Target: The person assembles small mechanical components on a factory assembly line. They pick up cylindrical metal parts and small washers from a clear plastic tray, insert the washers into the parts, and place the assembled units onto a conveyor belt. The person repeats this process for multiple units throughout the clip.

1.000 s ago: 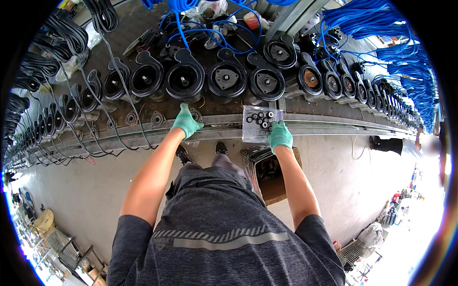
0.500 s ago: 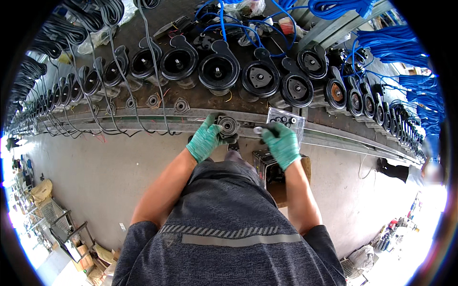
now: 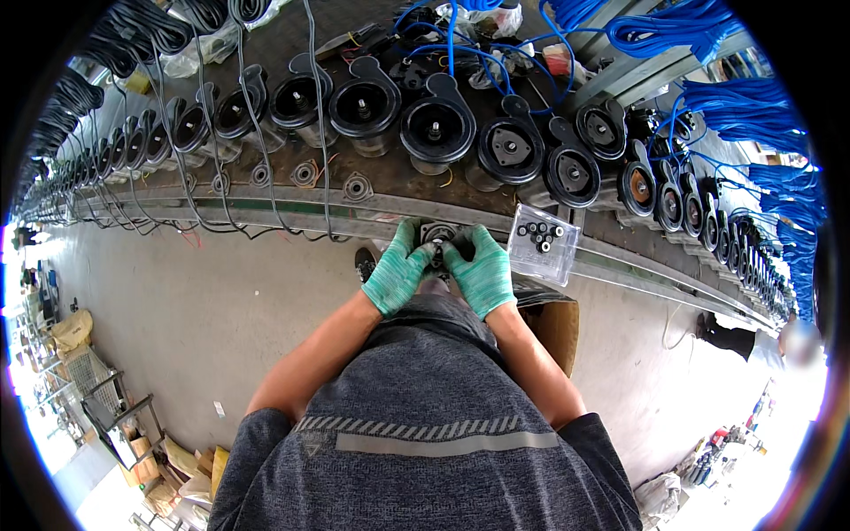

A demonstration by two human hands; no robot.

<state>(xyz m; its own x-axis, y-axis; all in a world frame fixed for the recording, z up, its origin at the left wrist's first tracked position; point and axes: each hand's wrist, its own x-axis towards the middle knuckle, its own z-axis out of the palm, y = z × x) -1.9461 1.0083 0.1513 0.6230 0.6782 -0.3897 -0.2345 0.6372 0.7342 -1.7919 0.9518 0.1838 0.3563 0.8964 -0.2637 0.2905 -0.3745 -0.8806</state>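
Biggest thing in view, the long workbench (image 3: 292, 205) sweeps from nine o'clock across to three o'clock, curving with the lens. Along its far side, from ten through one o'clock, sits a row of round black motor housings (image 3: 436, 128), each with a centre hub facing up, black cables (image 3: 248, 106) trailing over the left ones and bundles of blue cable (image 3: 735, 97) piled up at two o'clock. Small flat flanges (image 3: 357, 187) lie on the bench nearer the edge, around eleven o'clock. Just right of centre, at the bench rim, a clear plastic tray (image 3: 544, 242) holds a handful of small dark round parts. A cardboard box (image 3: 553, 323) stands on the floor below it.

Now dead centre: both green-gloved hands meet at the bench edge. The left hand (image 3: 397, 270) and the right hand (image 3: 481, 273) are each closed around one small round black part (image 3: 438, 235), fingers curled over its sides, thumbs pressing in. It looks like a fitting step, something being seated into that part by thumb pressure. The next move, by my reading, calls for steady, even pressure and keeping the piece square, then a reach to the tray at three o'clock of the hands
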